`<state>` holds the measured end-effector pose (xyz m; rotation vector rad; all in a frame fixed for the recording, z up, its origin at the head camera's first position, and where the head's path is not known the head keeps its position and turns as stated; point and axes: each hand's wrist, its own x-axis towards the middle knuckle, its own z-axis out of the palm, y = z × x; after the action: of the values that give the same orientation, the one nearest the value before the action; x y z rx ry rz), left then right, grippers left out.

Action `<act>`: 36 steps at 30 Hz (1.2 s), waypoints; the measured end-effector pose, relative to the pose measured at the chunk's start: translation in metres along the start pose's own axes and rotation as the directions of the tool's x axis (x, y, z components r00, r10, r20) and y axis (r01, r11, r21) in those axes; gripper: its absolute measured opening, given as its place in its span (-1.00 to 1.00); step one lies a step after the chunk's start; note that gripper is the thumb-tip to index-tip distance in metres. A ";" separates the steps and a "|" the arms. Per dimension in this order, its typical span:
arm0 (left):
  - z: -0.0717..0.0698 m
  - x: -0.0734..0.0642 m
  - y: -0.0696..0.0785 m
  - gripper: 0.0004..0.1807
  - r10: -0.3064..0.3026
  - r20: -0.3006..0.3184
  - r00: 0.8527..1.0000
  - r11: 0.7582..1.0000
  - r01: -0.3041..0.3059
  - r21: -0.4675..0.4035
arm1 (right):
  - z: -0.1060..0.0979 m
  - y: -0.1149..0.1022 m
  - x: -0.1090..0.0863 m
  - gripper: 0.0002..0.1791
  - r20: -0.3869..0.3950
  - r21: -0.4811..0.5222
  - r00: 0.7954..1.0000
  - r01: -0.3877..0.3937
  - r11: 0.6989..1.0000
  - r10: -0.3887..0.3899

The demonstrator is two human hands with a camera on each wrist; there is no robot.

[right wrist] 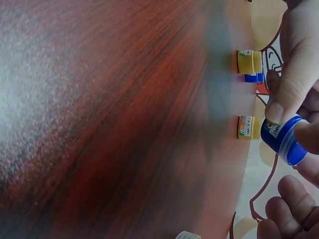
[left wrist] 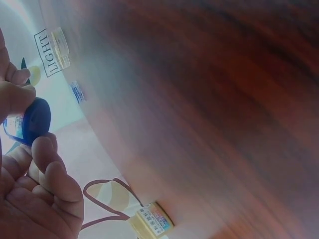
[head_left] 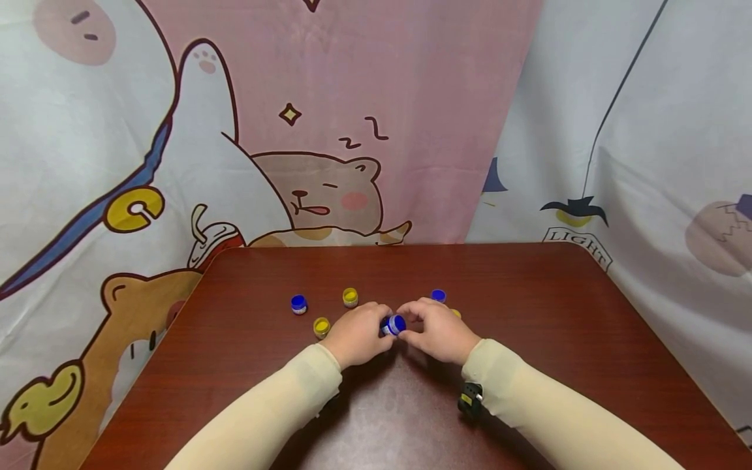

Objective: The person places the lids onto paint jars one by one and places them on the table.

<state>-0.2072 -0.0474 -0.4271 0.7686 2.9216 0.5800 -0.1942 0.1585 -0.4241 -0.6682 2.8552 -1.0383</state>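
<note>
Blue jar (head_left: 395, 325) tilted, between the hands. Left hand (head_left: 357, 331) pinches it; right hand (head_left: 439, 328) at its other end, grip cannot be told. Just beside left hand: near yellow jar (head_left: 321, 328); beyond it, far yellow jar (head_left: 350, 297); farther left, outer blue jar (head_left: 299, 304). Beyond right hand: another blue jar (head_left: 438, 296), partly hidden yellow jar (head_left: 456, 313). Desk (head_left: 529, 287) brown.

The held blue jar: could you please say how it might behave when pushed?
The blue jar may roll if laid sideways, given its round body. It looks stiff, with no visible dents. Its smooth, shiny wall could feel slightly slippery.
</note>
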 end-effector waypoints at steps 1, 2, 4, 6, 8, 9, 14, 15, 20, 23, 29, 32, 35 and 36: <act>0.000 0.000 0.000 -0.61 0.000 0.000 1.000 1.000 0.000 0.001 | 0.000 0.000 0.000 -0.65 0.000 -0.002 1.000 0.004 1.000 -0.004; 0.000 0.000 0.000 -0.61 -0.001 0.001 1.000 1.000 0.001 0.001 | 0.000 0.000 0.000 -0.67 0.002 -0.005 1.000 0.007 1.000 -0.007; 0.001 0.000 -0.001 -0.60 0.000 0.005 1.000 1.000 0.000 0.002 | 0.000 0.000 0.000 -0.70 0.004 -0.007 1.000 0.004 1.000 -0.004; 0.001 0.000 -0.001 -0.59 -0.001 0.008 1.000 1.000 0.001 0.005 | 0.001 0.000 0.000 -0.67 0.003 -0.006 1.000 -0.009 1.000 0.009; 0.002 0.000 -0.001 -0.58 -0.002 0.007 1.000 1.000 0.002 0.009 | 0.001 0.000 0.000 -0.62 0.002 -0.002 1.000 -0.025 1.000 0.025; 0.002 0.000 -0.001 -0.58 -0.001 0.006 1.000 1.000 0.001 0.009 | 0.001 0.000 0.000 -0.60 0.001 0.001 1.000 -0.031 1.000 0.031; 0.001 0.000 -0.001 -0.60 -0.002 0.001 1.000 1.000 0.002 0.004 | 0.001 0.000 0.000 -0.63 0.006 0.001 1.000 -0.020 1.000 0.020; 0.001 0.000 -0.001 -0.60 -0.002 0.003 1.000 1.000 0.002 0.002 | 0.001 0.000 0.000 -0.66 0.007 -0.001 1.000 -0.016 1.000 0.016; 0.001 0.000 -0.001 -0.59 -0.011 0.013 1.000 1.000 0.011 -0.004 | 0.002 0.000 0.000 -0.69 0.008 -0.012 1.000 -0.020 1.000 0.020; 0.001 0.000 -0.001 -0.59 -0.009 0.010 1.000 1.000 0.009 -0.002 | 0.002 0.000 0.001 -0.63 0.007 -0.002 0.999 -0.032 0.999 0.032; 0.001 0.000 -0.002 -0.60 -0.005 0.001 1.000 1.000 0.005 0.002 | 0.001 0.000 0.000 -0.65 0.005 -0.008 1.000 -0.008 1.000 0.008; 0.001 0.001 -0.002 -0.61 -0.004 0.001 1.000 1.000 0.003 0.004 | 0.001 -0.001 0.001 -0.71 0.005 -0.018 1.000 -0.009 1.000 0.009; 0.001 0.001 -0.002 -0.61 -0.002 0.001 1.000 1.000 0.002 0.006 | 0.000 -0.001 0.001 -0.68 0.003 -0.014 1.000 -0.022 1.000 0.022; 0.002 0.001 -0.002 -0.61 -0.001 0.001 1.000 1.000 0.001 0.007 | 0.001 -0.001 0.001 -0.65 0.002 -0.010 1.000 -0.026 1.000 0.026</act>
<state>-0.2087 -0.0480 -0.4292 0.7675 2.9249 0.5694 -0.1949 0.1572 -0.4238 -0.6315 2.8609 -1.0194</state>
